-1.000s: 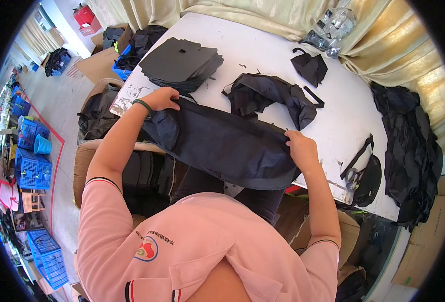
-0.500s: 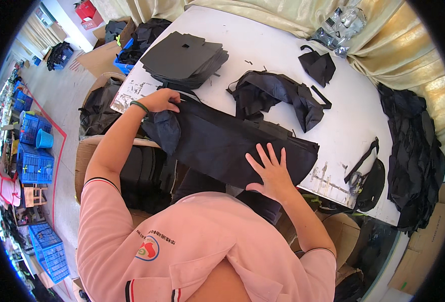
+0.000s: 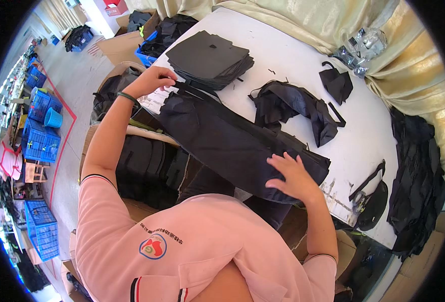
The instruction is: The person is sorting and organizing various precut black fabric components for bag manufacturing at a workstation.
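A long black fabric piece (image 3: 232, 141) lies slantwise along the table's near edge, partly hanging over it toward my lap. Beyond its upper left end, my left hand (image 3: 154, 81) pinches the end of a narrow black strip (image 3: 198, 92) that runs along the fabric's far edge. My right hand (image 3: 294, 177) rests palm down on the fabric's right part, thumb and fingers spread. More black layers show under the fabric's far right edge. Just past the strip stands a stack of dark grey flat panels (image 3: 210, 58).
On the white table (image 3: 282, 55) lie a crumpled black fabric piece (image 3: 298, 108), a small black piece with a strap (image 3: 336, 83) and a black pouch (image 3: 373, 206). A black fabric pile (image 3: 416, 181) drapes over the right edge. An open carton (image 3: 147, 168) of black pieces stands below.
My left hand has moved outward to the left, away from the fabric's folded corner, which now lies flatter. My right hand stays on the right part. The whole view has shifted slightly.
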The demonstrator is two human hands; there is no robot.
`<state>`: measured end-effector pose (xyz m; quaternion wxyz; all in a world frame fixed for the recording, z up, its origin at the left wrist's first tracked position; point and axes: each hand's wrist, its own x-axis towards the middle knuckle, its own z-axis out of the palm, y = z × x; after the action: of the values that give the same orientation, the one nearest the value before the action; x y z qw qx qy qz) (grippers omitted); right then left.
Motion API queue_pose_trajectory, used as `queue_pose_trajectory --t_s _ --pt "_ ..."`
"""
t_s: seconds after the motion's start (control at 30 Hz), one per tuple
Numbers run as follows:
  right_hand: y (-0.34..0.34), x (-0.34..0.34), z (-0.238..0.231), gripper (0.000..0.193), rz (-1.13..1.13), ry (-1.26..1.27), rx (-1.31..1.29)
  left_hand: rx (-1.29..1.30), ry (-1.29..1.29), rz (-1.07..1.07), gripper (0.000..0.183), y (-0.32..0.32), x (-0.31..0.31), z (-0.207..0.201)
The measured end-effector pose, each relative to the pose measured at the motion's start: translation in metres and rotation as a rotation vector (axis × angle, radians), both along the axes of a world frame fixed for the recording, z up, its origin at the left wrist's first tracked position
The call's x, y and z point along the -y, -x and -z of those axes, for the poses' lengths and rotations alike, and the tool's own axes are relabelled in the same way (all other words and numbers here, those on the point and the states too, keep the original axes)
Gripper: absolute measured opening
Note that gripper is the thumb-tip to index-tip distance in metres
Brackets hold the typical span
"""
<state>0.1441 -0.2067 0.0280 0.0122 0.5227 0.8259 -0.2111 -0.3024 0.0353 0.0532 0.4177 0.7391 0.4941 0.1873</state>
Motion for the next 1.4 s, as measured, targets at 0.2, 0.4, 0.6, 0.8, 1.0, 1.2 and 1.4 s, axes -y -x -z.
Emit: queue_pose_trajectory --t_s 0.2,0.4,0.6,0.8,1.0,1.2,1.4 --pt "0.068 -0.067 -0.045 0.048 0.246 -0.024 -0.894 0.151 -0.025 0.190 0.026 -0.067 0.040 -0.050" --pt "0.115 -0.113 -0.016 0.034 0.242 0.145 -1.435 0.475 0.085 0.288 0.026 -0.128 0.050 -0.031" --pt "0.109 -0.106 -0.002 0.026 0.396 0.145 -1.309 -0.403 -1.198 -0.038 0.057 -0.081 -0.044 0.064" --pt "0.095 -0.102 0.011 0.014 0.461 0.094 -1.262 -0.463 -0.633 0.045 0.045 -0.098 -0.038 0.052" --pt "0.090 -0.123 0.024 0.007 0.504 -0.438 -1.153 -0.108 -0.966 -0.140 0.027 -0.116 0.023 -0.023" --pt "0.089 -0.136 0.003 0.007 0.550 -0.482 -1.173 0.185 -0.657 -0.094 0.021 -0.122 0.102 -0.079" --pt "0.088 -0.123 0.002 0.007 0.575 -0.363 -1.263 0.151 -0.740 0.188 0.022 -0.118 0.113 -0.080"
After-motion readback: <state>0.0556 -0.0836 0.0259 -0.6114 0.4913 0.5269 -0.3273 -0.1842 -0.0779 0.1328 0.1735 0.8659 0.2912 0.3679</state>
